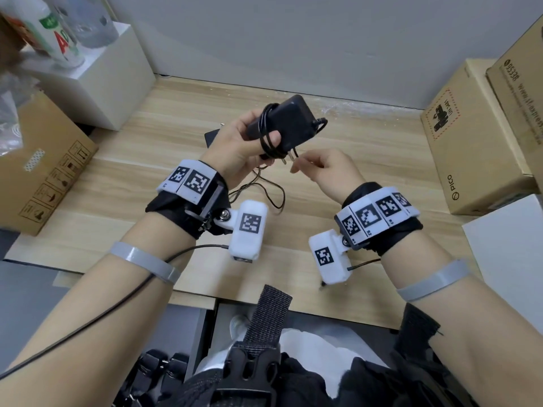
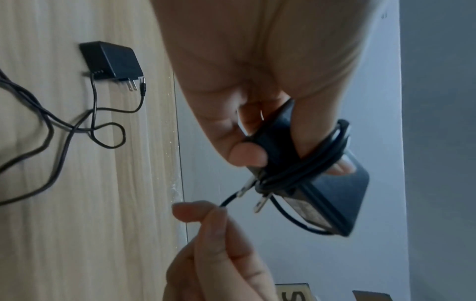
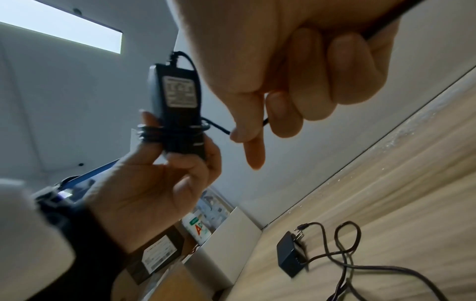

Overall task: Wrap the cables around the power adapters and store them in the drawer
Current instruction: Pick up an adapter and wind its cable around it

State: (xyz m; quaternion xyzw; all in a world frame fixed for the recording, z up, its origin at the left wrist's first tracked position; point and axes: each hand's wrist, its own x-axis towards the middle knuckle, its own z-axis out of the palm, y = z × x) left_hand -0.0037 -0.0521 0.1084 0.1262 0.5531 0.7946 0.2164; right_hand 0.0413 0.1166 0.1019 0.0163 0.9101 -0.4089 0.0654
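Observation:
My left hand (image 1: 235, 142) holds a black power adapter (image 1: 289, 121) up above the wooden desk (image 1: 367, 136), prongs toward me. Its cable (image 1: 266, 133) is coiled several times round the body and over my thumb; the coils (image 2: 322, 158) show clearly in the left wrist view. My right hand (image 1: 326, 168) pinches the short free end of that cable (image 2: 229, 200) between thumb and forefinger, just beside the prongs. A second black adapter (image 2: 110, 61) lies on the desk, mostly hidden behind my left hand in the head view. Its loose cable (image 1: 264, 189) sprawls toward me.
Cardboard boxes (image 1: 470, 136) stand along the right edge, with a white box (image 1: 508, 245) nearer me. At the left are a brown carton (image 1: 44, 171) and a white box (image 1: 111, 77) carrying bottles (image 1: 55, 33). A grey wall closes off the back of the desk.

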